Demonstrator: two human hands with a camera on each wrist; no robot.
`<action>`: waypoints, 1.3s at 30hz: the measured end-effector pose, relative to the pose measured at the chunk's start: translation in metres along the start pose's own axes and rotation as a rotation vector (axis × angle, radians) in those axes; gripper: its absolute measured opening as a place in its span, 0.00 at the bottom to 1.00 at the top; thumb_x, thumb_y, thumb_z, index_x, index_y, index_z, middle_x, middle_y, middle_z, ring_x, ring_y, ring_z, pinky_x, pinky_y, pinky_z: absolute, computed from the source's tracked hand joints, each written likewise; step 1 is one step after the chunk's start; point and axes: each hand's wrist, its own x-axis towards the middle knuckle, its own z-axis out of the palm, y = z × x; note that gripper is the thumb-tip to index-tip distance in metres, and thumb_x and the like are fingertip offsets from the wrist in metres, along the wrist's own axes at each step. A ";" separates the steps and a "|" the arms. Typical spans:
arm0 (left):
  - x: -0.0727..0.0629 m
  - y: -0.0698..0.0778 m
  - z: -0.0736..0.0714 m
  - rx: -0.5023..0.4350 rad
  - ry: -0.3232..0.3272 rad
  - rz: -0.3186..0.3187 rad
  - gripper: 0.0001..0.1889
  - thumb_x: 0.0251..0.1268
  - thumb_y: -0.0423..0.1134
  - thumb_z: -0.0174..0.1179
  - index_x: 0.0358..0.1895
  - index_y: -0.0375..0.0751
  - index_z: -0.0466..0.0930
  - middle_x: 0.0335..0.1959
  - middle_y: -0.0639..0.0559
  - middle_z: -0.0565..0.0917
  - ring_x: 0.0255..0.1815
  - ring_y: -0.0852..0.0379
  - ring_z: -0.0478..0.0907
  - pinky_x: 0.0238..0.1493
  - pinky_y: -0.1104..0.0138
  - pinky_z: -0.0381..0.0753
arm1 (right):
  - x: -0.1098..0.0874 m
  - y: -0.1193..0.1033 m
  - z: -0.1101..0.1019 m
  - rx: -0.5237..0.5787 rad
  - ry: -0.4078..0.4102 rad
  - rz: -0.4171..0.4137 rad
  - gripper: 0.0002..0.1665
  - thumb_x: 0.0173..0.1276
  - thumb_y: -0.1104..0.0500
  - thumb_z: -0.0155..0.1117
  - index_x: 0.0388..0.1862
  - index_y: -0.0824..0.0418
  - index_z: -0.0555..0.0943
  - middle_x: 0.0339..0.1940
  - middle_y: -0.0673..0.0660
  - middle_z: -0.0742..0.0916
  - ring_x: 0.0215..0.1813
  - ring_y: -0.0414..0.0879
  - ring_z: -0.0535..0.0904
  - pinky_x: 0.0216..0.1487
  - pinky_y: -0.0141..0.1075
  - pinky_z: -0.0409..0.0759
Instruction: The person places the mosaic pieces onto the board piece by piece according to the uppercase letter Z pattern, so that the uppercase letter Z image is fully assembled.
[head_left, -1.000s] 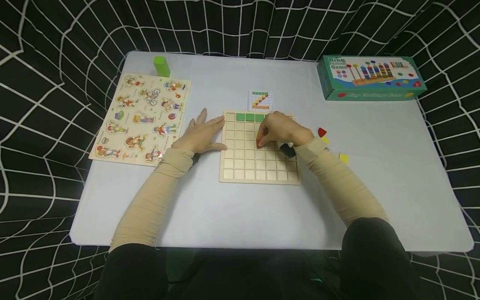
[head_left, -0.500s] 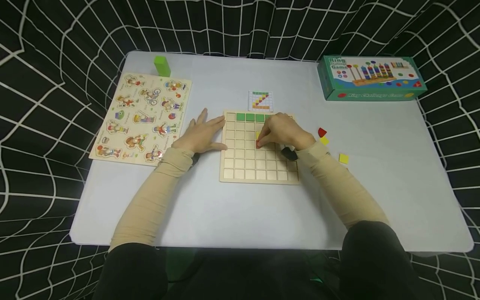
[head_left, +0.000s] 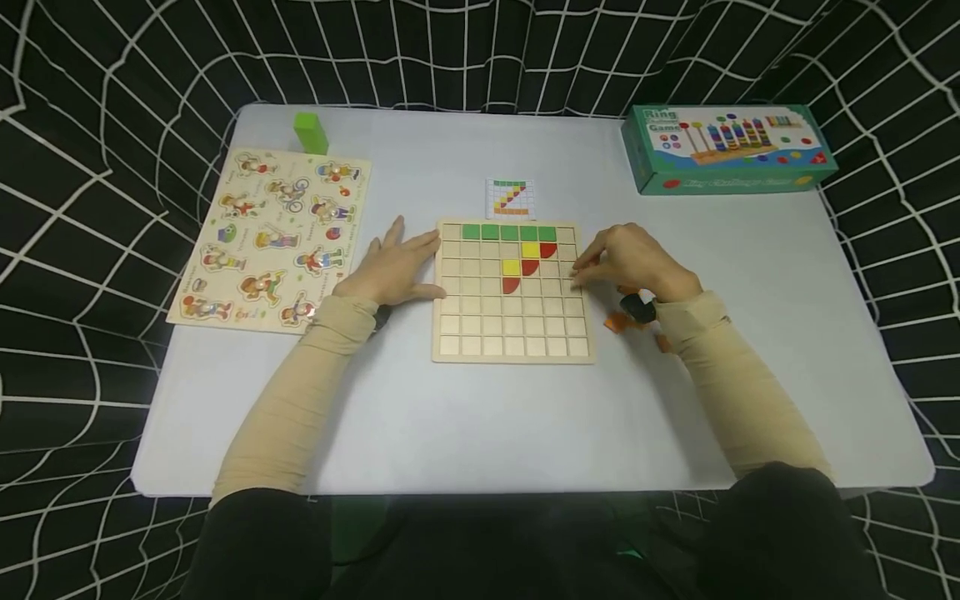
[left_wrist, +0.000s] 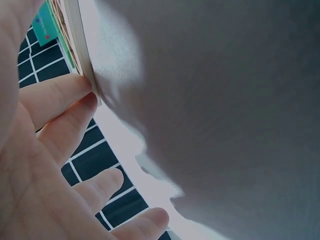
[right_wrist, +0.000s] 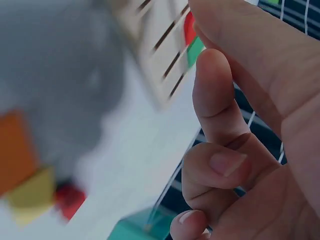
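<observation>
A wooden grid board (head_left: 513, 350) lies mid-table in the head view. Green squares (head_left: 509, 232) line its top row; below them, yellow squares (head_left: 529, 249) and red quarter-round pieces (head_left: 511, 286) step down diagonally to the left. My left hand (head_left: 390, 267) is spread flat at the board's left side; thumb and fingertips touch its edge (left_wrist: 82, 55). By the right edge hovers my right hand (head_left: 630, 260), thumb and index finger apart, the other fingers bent, no piece visible between them. Orange pieces (head_left: 618, 322) lie partly hidden under the right wrist.
A small pattern card (head_left: 511, 200) lies behind the board. To the left are a wooden picture puzzle (head_left: 270, 242) and a green block (head_left: 311, 133). A Ring Challenge Game box (head_left: 727, 150) stands back right. In the right wrist view, yellow (right_wrist: 32, 197) and red pieces (right_wrist: 69, 201) lie loose.
My right hand has released the red quarter-round piece in its cell and moved right, to the board's edge. The left hand keeps its place. The head view has shifted slightly.
</observation>
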 end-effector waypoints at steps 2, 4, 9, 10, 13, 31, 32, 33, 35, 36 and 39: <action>-0.001 -0.001 0.000 0.002 0.000 -0.003 0.49 0.68 0.62 0.63 0.84 0.42 0.52 0.88 0.50 0.50 0.86 0.27 0.29 0.78 0.24 0.43 | -0.006 0.010 -0.003 0.012 -0.006 0.034 0.16 0.62 0.55 0.79 0.46 0.62 0.92 0.45 0.63 0.91 0.47 0.55 0.79 0.52 0.46 0.78; -0.002 -0.002 0.000 0.000 -0.001 -0.006 0.49 0.68 0.63 0.63 0.84 0.42 0.52 0.88 0.50 0.49 0.86 0.28 0.28 0.78 0.24 0.42 | -0.014 0.019 -0.006 0.023 -0.017 0.069 0.18 0.64 0.55 0.78 0.49 0.63 0.91 0.49 0.66 0.90 0.52 0.58 0.81 0.58 0.51 0.80; -0.002 -0.004 0.001 0.001 0.002 -0.004 0.49 0.68 0.63 0.63 0.84 0.43 0.52 0.88 0.50 0.49 0.86 0.28 0.28 0.78 0.24 0.42 | -0.033 0.047 -0.014 0.039 -0.034 0.162 0.23 0.65 0.51 0.76 0.54 0.64 0.89 0.61 0.70 0.87 0.65 0.66 0.77 0.68 0.62 0.74; -0.002 -0.005 0.001 0.003 0.002 -0.004 0.49 0.68 0.62 0.63 0.84 0.42 0.52 0.88 0.50 0.49 0.86 0.27 0.29 0.78 0.24 0.43 | -0.037 0.053 -0.015 0.042 -0.036 0.179 0.24 0.66 0.51 0.76 0.55 0.64 0.88 0.62 0.70 0.86 0.66 0.67 0.76 0.69 0.63 0.73; -0.003 -0.005 0.001 0.003 0.001 -0.004 0.50 0.68 0.62 0.63 0.84 0.42 0.52 0.88 0.49 0.49 0.86 0.27 0.29 0.78 0.23 0.42 | -0.049 0.067 -0.019 0.042 -0.036 0.224 0.25 0.67 0.51 0.75 0.56 0.65 0.87 0.62 0.71 0.86 0.68 0.68 0.73 0.70 0.66 0.70; -0.004 -0.004 -0.001 -0.001 0.011 0.007 0.49 0.68 0.62 0.63 0.83 0.41 0.52 0.88 0.49 0.49 0.86 0.27 0.29 0.77 0.22 0.43 | -0.087 0.111 -0.009 -0.002 -0.037 0.345 0.27 0.65 0.50 0.76 0.56 0.67 0.86 0.65 0.76 0.82 0.72 0.73 0.67 0.75 0.73 0.62; -0.004 -0.004 -0.001 -0.001 0.011 0.008 0.49 0.68 0.62 0.63 0.83 0.41 0.52 0.88 0.49 0.49 0.86 0.27 0.29 0.77 0.22 0.43 | -0.087 0.111 -0.008 0.000 -0.025 0.346 0.27 0.64 0.51 0.76 0.55 0.67 0.87 0.65 0.76 0.82 0.71 0.72 0.67 0.74 0.72 0.62; -0.004 -0.004 0.000 -0.002 0.011 0.007 0.49 0.68 0.62 0.63 0.83 0.41 0.53 0.88 0.49 0.49 0.86 0.27 0.29 0.77 0.22 0.43 | -0.088 0.110 -0.008 0.000 -0.015 0.344 0.26 0.64 0.51 0.77 0.54 0.67 0.87 0.64 0.76 0.82 0.70 0.72 0.68 0.74 0.72 0.63; -0.003 -0.003 0.001 -0.005 0.011 0.007 0.49 0.68 0.62 0.63 0.83 0.41 0.52 0.88 0.49 0.49 0.86 0.27 0.29 0.77 0.23 0.43 | -0.088 0.110 -0.008 -0.003 -0.001 0.334 0.25 0.63 0.52 0.77 0.52 0.68 0.87 0.62 0.75 0.84 0.66 0.70 0.71 0.69 0.69 0.69; -0.002 -0.003 0.001 -0.008 0.009 0.007 0.49 0.68 0.62 0.63 0.83 0.42 0.52 0.88 0.49 0.49 0.86 0.27 0.29 0.77 0.23 0.43 | -0.089 0.109 -0.009 -0.003 0.001 0.326 0.23 0.63 0.53 0.77 0.51 0.68 0.87 0.60 0.74 0.85 0.64 0.68 0.73 0.66 0.67 0.72; 0.000 -0.002 0.003 -0.015 0.006 0.008 0.49 0.68 0.62 0.63 0.84 0.43 0.52 0.88 0.50 0.49 0.86 0.27 0.28 0.78 0.23 0.42 | -0.090 0.107 -0.014 -0.007 0.014 0.283 0.19 0.65 0.55 0.76 0.47 0.68 0.87 0.51 0.71 0.88 0.52 0.61 0.76 0.50 0.50 0.79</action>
